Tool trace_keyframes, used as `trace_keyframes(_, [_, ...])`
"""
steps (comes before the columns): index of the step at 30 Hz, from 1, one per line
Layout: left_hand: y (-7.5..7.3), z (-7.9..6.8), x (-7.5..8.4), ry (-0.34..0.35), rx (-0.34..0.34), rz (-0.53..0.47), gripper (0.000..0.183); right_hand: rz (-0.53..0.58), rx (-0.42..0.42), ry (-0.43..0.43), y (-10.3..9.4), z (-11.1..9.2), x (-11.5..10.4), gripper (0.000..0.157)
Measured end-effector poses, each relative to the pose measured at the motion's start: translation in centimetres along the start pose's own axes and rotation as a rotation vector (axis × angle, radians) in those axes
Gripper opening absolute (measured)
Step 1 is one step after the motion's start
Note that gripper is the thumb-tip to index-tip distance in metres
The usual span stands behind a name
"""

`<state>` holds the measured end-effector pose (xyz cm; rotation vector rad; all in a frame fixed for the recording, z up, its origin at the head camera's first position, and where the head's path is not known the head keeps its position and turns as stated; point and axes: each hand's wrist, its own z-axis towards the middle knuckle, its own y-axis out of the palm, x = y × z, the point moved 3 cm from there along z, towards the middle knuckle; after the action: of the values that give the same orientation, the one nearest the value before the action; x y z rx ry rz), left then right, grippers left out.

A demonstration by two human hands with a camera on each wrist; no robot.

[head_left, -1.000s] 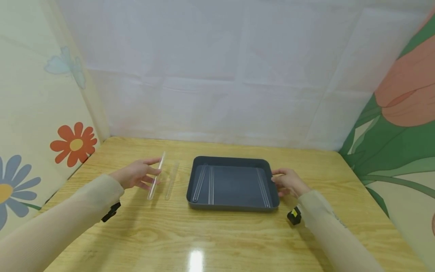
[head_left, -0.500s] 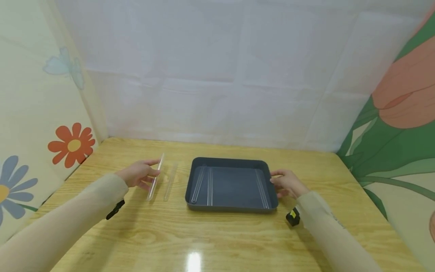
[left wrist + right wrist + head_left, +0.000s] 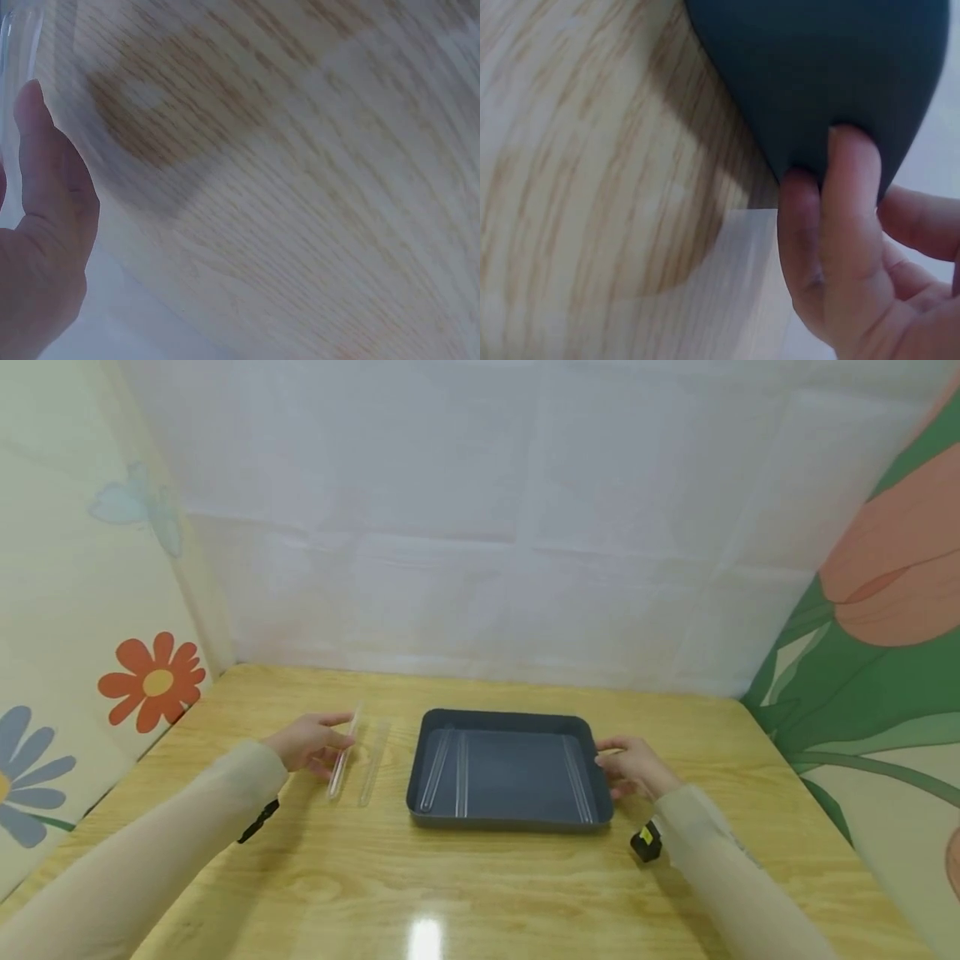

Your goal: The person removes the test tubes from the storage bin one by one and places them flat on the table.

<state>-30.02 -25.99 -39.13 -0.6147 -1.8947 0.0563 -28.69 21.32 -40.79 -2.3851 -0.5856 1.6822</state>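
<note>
My left hand (image 3: 311, 745) pinches a clear test tube (image 3: 343, 764) between thumb and fingers, left of the tray. In the left wrist view, the tube's rounded end (image 3: 24, 34) shows past a fingertip at the upper left. Just right of that hand, a second clear tube (image 3: 372, 768) lies on the table. The dark grey tray (image 3: 510, 824) holds two clear tubes on its left side, one slanted (image 3: 437, 772) and one straighter (image 3: 462, 777), plus one slanted tube (image 3: 577, 781) at its right. My right hand (image 3: 632, 766) grips the tray's right side, fingertips on its outer wall (image 3: 832, 67).
The wooden table (image 3: 480, 893) carries everything. A white cloth (image 3: 480, 527) hangs behind it, and flower-printed panels stand at left and right. Black wrist cameras hang beneath both sleeves (image 3: 247, 768).
My left hand has shifted slightly right, bringing its tube closer to the tube on the table. The right hand stays at the tray's side, and the head view has drifted slightly.
</note>
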Motion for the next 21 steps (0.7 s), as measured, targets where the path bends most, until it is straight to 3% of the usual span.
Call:
trace_keyframes(8, [0.32, 0.77, -0.57, -0.027, 0.038, 0.052, 0.072, -0.002, 0.006, 0.014, 0.01, -0.09, -0.02, 0.043])
trace_keyframes(21, [0.87, 0.7, -0.43, -0.06, 0.136, 0.095, 0.068, 0.011, 0.001, 0.018, 0.0, 0.07, 0.04, 0.044])
